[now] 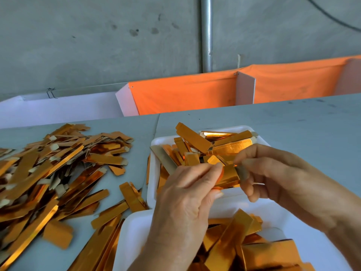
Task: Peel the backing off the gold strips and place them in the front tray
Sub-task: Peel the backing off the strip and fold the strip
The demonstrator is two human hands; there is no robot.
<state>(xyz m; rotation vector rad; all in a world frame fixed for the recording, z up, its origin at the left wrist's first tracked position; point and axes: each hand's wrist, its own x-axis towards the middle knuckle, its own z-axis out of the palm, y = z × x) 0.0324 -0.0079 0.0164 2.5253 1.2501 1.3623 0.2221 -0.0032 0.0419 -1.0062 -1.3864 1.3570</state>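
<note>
The gold strip (227, 176) is shiny, mirror-like foil (orange where it catches the light), bent slightly and held above the far tray (156, 184). The left hand (187, 200) pinches its left end with curled fingers; the right hand (273, 173) pinches a pale tab at its right end.

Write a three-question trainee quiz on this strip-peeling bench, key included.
1. True or false: both hands grip one gold strip.
2. Where does the big loose pile lie? A) on the table, left of the trays B) inside the orange bins
3. Fill in: the left hand and right hand work above the two white ____.

Key: 1 true; 2 A; 3 trays
</note>
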